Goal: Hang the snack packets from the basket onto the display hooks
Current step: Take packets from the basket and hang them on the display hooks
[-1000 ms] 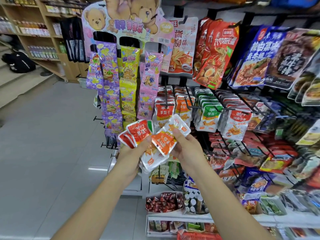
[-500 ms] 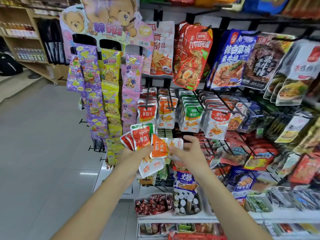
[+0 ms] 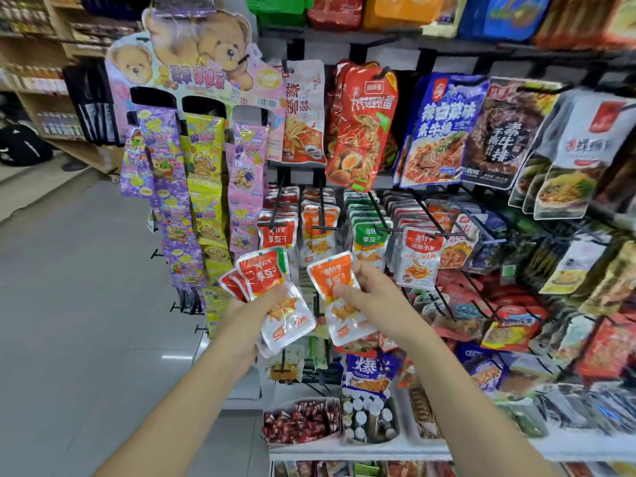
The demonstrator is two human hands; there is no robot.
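**Left hand**: grips a fan of red-and-white foil snack packets, with the thumb pressed across their lower halves. The fingers are hidden behind the fan. The packets overlap, so their number cannot be told.

**Right hand**: pinches one orange-and-white foil snack packet, thumb on its face and fingers curled at its right edge. The packet is held upright just beside the fan, in front of the rack and below the hanging rows.

**Black wire display hooks**: carry a row of hanging orange packets, with the hook shafts largely buried in stock.

**Cardboard bear-printed header card**: stands at the rack's left, with long purple sweet strips hanging beneath it.

Packet print is blurred, and the right edge of the rack is smeared.
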